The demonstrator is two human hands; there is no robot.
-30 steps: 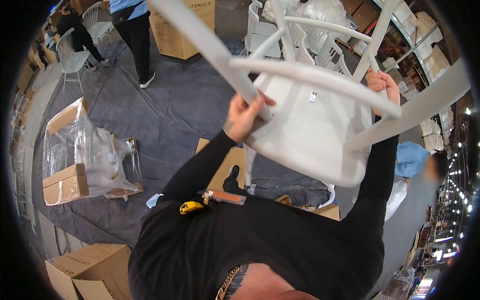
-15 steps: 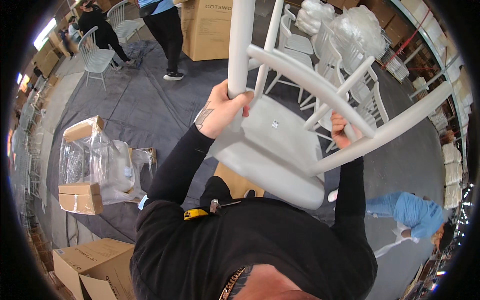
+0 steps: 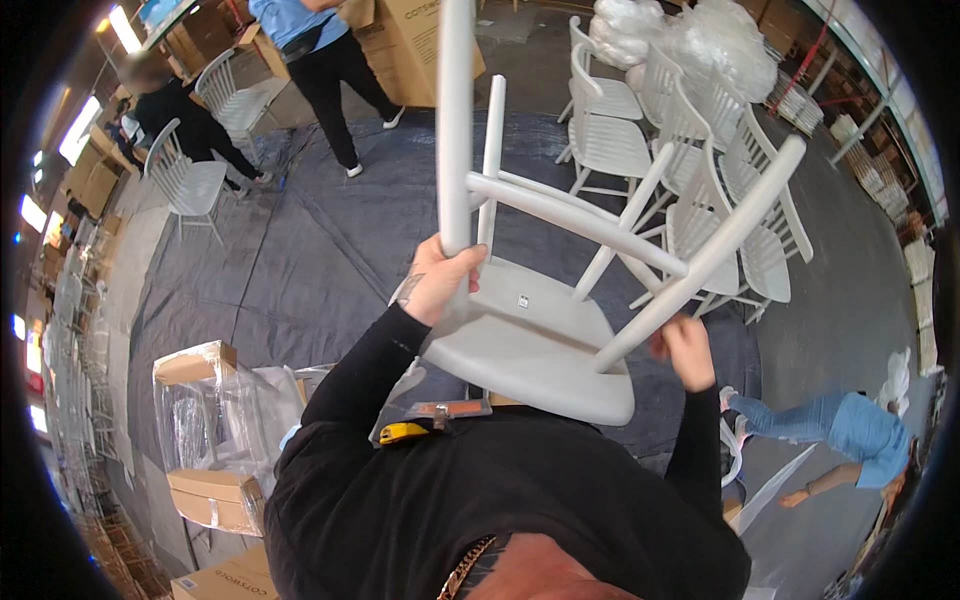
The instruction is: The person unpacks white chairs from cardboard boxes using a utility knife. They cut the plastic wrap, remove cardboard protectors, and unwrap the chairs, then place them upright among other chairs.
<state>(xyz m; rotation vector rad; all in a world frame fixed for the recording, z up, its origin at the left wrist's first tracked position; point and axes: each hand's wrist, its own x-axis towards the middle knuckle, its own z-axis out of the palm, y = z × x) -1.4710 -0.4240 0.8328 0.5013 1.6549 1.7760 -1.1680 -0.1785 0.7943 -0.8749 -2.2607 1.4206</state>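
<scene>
We list one pale-grey chair (image 3: 540, 335), upturned before our torso (image 3: 510, 490), over a creased dark ground cloth (image 3: 330, 280): broad seat with rounded edge, smooth cylindrical legs (image 3: 453, 130), rod-shaped stretchers (image 3: 580, 225), small label (image 3: 523, 301) on the underside. Our left hand (image 3: 438, 282): grip wrapped around one leg, near the seat. Our right hand (image 3: 688, 352): blurred, beside another leg; we cannot tell whether its grip is closed. Beyond: grey spindle-back chairs (image 3: 612, 145), crumpled translucent plastic (image 3: 725, 60). At left: film-wrapped bundle (image 3: 210, 420), cardboard-padded.
</scene>
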